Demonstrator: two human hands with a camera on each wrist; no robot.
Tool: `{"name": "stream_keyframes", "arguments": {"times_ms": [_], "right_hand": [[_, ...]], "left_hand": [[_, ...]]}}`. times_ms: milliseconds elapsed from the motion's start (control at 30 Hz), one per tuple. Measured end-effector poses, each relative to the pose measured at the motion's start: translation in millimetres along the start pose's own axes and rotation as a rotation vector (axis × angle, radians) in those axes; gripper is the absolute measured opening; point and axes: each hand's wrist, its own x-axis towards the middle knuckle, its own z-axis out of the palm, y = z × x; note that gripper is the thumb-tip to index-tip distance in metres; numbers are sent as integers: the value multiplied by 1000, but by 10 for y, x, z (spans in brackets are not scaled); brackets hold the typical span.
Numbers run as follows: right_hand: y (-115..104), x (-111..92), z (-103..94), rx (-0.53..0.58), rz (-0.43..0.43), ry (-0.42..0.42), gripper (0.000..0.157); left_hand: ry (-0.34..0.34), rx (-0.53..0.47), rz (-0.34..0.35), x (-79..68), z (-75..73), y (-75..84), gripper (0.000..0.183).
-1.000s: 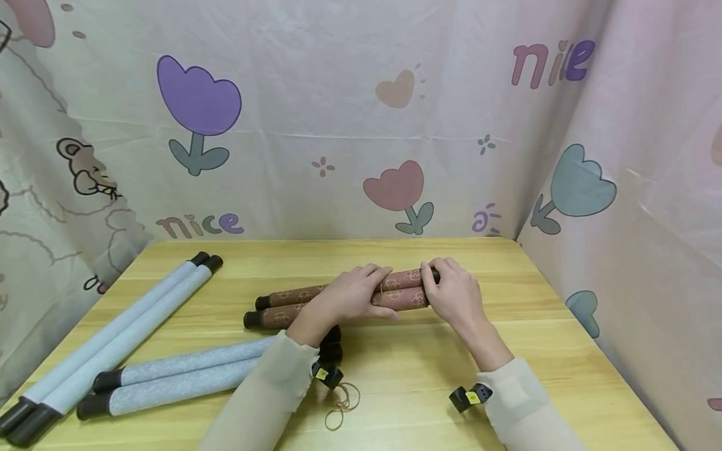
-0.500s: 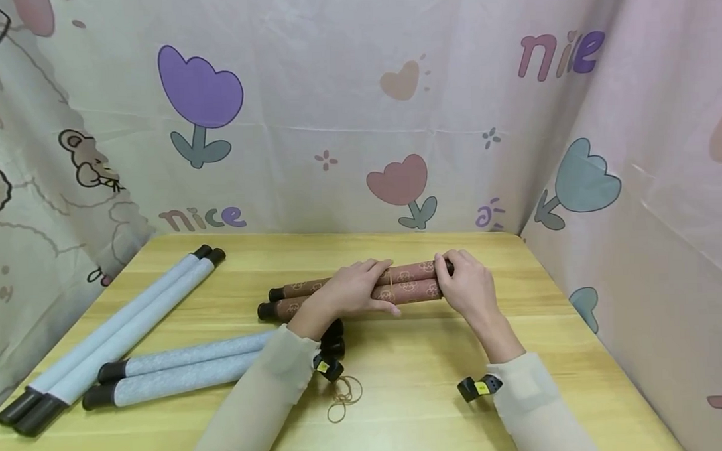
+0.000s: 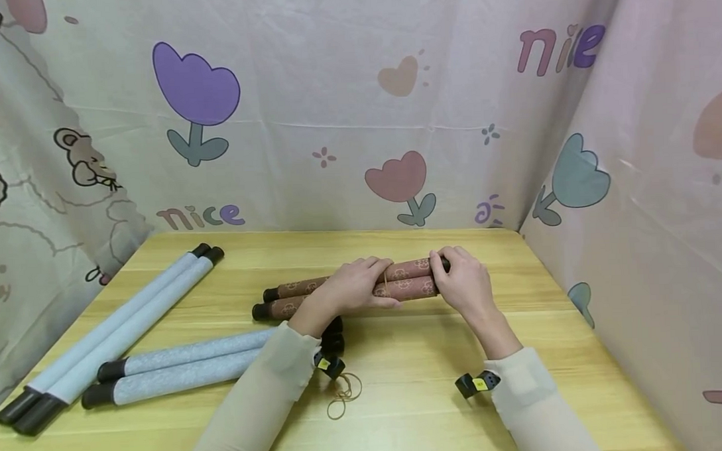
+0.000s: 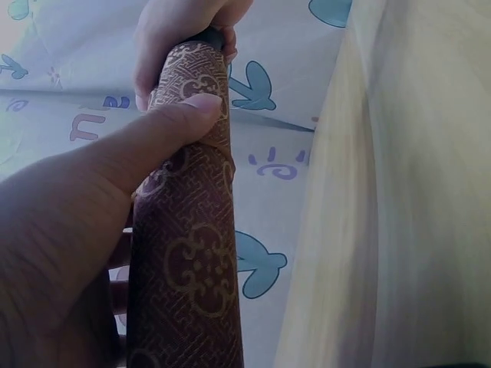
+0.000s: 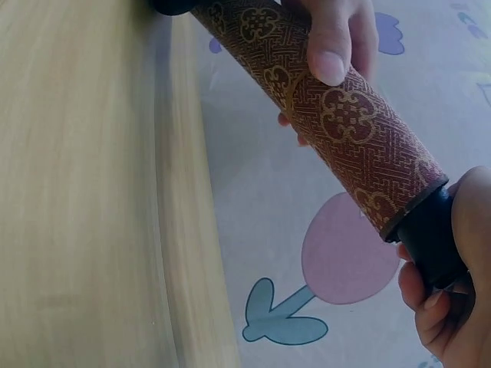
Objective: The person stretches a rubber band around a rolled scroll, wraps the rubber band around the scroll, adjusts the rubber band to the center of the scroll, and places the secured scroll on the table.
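Observation:
Two rolled scrolls (image 3: 406, 289) in red-brown patterned fabric with black end knobs lie side by side, angled up to the right. A thin rubber band (image 3: 386, 285) goes round the pair. My left hand (image 3: 352, 285) grips them near the middle, beside the band; in the left wrist view its thumb lies along the patterned fabric (image 4: 192, 268). At the right end my right hand (image 3: 467, 279) grips the scrolls, and the right wrist view has its fingers curled round a black knob (image 5: 431, 238). The left forearm hides part of the scrolls' lower left side.
Two grey-blue scrolls (image 3: 187, 381) lie on the wooden table (image 3: 415, 409), partly under the left forearm. Another pale blue pair (image 3: 131, 323) slants along the left edge. Loose rubber bands (image 3: 342, 399) lie near the left wrist. A printed curtain (image 3: 308, 75) stands behind.
The brown scrolls and my right hand have shifted slightly right, while my left hand stays nearly in place. More of the rubber band shows beside the left fingers.

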Motion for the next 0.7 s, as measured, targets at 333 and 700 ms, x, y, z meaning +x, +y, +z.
{"name": "stream_keyframes", "arguments": {"times_ms": [333,700], "right_hand": [[50,14,-36,2,-5,14,39],[11,-2,-48,-5,-15,27,37]], "left_hand": [[-15,15,-23,-28,-43,-34,87],[-16,14,-14,-69,-72,-46,87]]}}
